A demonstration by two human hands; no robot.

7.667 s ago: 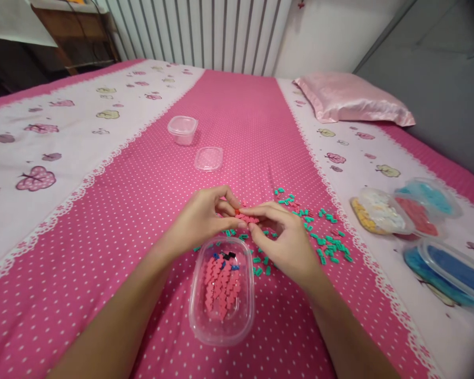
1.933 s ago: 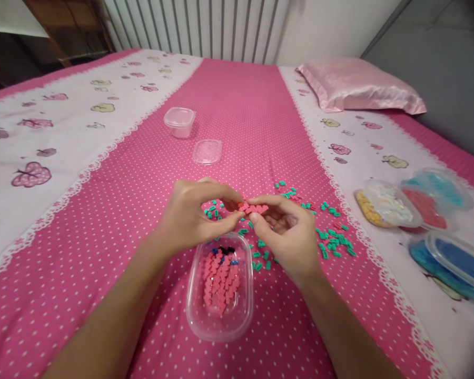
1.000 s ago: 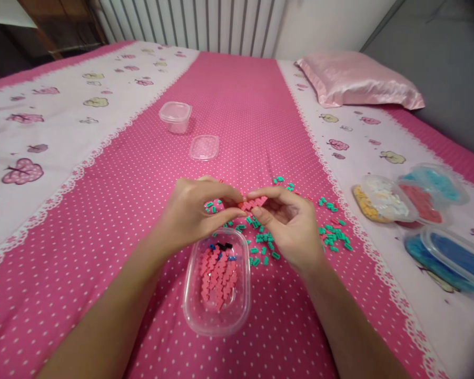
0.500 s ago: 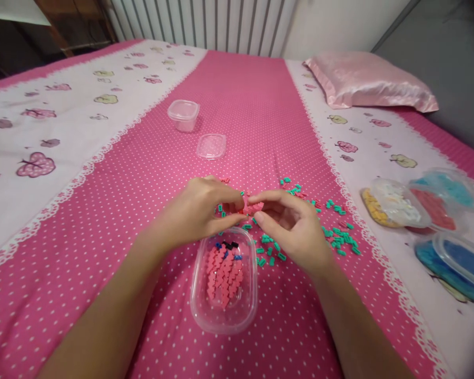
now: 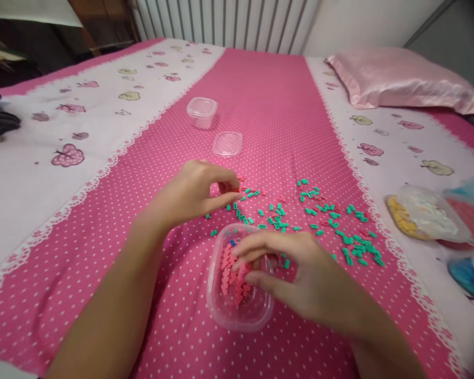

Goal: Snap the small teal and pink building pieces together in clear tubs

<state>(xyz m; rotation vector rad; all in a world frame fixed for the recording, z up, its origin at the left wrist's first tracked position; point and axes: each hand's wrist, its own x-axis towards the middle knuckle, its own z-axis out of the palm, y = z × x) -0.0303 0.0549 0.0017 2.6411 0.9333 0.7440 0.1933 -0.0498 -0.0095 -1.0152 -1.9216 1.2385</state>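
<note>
My right hand [image 5: 288, 268] is over the clear plastic container [image 5: 240, 322], its fingers and thumb closed on a pink strip of joined toy blocks [image 5: 244, 272]. Several similar pink block strips [image 5: 226, 273] lie inside that container, with a small blue block [image 5: 233, 243] near its far end. Beyond the container, my left hand [image 5: 193, 192] is pinched close above the bedspread, a small red block [image 5: 234, 190] showing between finger and thumb. Loose green blocks [image 5: 277, 222] and a few red and pink ones are scattered right of it. My right fingers partly hide the strips.
Farther off stand a lidded clear container [image 5: 202, 113] and a loose clear lid [image 5: 228, 144]. At the right are containers of yellow and white pieces [image 5: 426, 213], red pieces [image 5: 472, 218] and blue pieces [image 5: 468, 273]. A pink pillow [image 5: 403, 79] lies at the back right.
My hands have parted. The right one has come back over the container with the pink strip, while the left stays beyond it. The view has turned slightly left.
</note>
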